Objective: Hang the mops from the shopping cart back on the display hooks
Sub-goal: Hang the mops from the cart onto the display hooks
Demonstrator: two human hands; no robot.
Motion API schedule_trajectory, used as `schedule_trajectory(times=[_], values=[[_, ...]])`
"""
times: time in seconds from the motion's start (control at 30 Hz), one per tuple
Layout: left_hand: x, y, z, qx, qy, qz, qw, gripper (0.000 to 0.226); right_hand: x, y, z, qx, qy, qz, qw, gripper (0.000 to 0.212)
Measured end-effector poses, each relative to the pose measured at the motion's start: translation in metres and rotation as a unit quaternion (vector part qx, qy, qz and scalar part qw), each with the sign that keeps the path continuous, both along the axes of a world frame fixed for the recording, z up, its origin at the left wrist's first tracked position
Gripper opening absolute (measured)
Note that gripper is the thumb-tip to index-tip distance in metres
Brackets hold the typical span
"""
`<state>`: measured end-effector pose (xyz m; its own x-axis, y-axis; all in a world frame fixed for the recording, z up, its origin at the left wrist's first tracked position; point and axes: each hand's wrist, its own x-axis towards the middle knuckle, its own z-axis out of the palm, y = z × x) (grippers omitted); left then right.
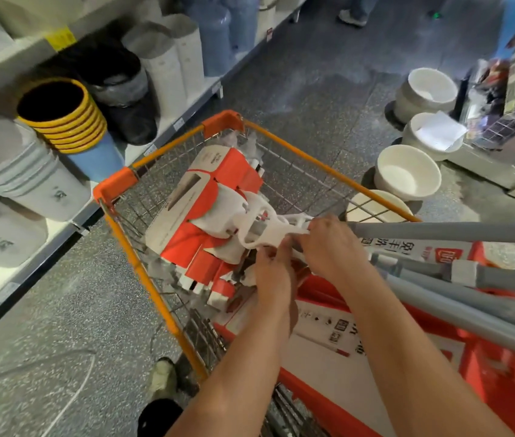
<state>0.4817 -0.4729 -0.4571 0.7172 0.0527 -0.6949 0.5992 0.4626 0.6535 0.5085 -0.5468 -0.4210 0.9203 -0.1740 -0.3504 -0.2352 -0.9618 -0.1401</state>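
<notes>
Two hands, the left hand [273, 272] and the right hand [328, 244], are closed around the white neck of the top mop [259, 225], which lies in the shopping cart [312, 159] and is best lifted level so that the grey handles [470, 321] beneath are not snagged.

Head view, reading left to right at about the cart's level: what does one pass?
grey bins on the shelf → yellow-rimmed bin stack → orange cart corner → packaged mop heads → left hand → right hand → grey mop handles. The white basins overlap the handles, so they are left out.
</notes>
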Motion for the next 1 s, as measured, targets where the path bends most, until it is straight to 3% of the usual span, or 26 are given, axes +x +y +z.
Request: schedule_trajectory(times=[0.3, 0.47, 0.6, 0.73, 0.9, 1.0], values=[[-0.012, 0.023, 0.037, -0.058, -0.031, 0.020, 0.998, 0.013, -0.015, 0.033, 0.052, -0.052, -0.021, 0.039, 0.998, 0.032], [-0.025, 0.034, 0.074, -0.078, -0.066, 0.031, 0.994, 0.016, -0.035, 0.046, 0.093, -0.028, -0.093, 0.001, 0.995, 0.033], [-0.039, 0.042, 0.101, -0.082, -0.128, 0.029, 0.988, 0.019, -0.056, 0.059, 0.123, -0.077, -0.131, 0.039, 0.988, 0.045], [-0.053, 0.063, 0.133, -0.088, -0.159, 0.014, 0.983, 0.019, -0.074, 0.078, 0.159, -0.030, -0.171, -0.017, 0.985, 0.033], [-0.075, 0.105, 0.169, -0.147, -0.236, 0.027, 0.960, 0.019, -0.104, 0.118, 0.193, -0.017, -0.251, -0.010, 0.968, 0.036], [-0.087, 0.145, 0.189, -0.128, -0.257, 0.044, 0.957, 0.018, -0.124, 0.159, 0.213, 0.014, -0.292, -0.004, 0.956, 0.031]])
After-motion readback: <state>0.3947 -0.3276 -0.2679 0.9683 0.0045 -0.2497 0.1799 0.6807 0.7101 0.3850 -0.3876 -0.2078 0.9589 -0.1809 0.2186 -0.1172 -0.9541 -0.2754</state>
